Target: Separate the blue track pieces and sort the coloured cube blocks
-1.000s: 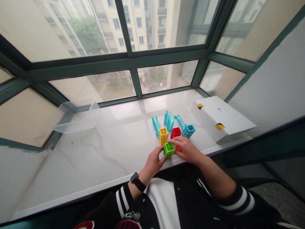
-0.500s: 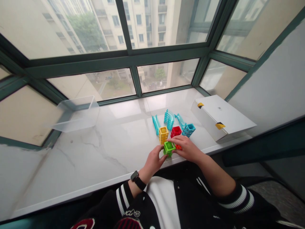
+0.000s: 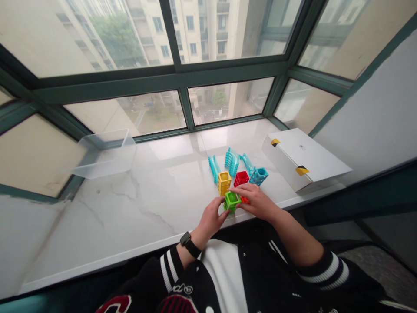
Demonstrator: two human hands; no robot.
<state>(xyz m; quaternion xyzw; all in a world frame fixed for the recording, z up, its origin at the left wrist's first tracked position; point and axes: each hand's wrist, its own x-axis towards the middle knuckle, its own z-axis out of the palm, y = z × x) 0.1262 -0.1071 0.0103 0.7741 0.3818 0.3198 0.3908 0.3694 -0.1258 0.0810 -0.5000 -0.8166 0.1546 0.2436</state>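
A green hollow block [image 3: 231, 200] stands near the front edge of the white marble sill [image 3: 156, 200]. My left hand [image 3: 211, 218] pinches its left side and my right hand [image 3: 257, 201] grips its right side, fingers curled over an orange piece [image 3: 245, 200]. Just behind stand a yellow block [image 3: 224, 182] and a red block [image 3: 241, 178]. Several turquoise ramp pieces [image 3: 232, 161] and a turquoise block [image 3: 259, 175] lie further back.
A clear plastic bin [image 3: 103, 153] sits at the back left of the sill. A white cardboard box [image 3: 302, 158] lies at the right end. Dark green window frames [image 3: 182, 80] close off the back.
Both hands stay on the green block; the view has shifted slightly and the blocks have not moved visibly.
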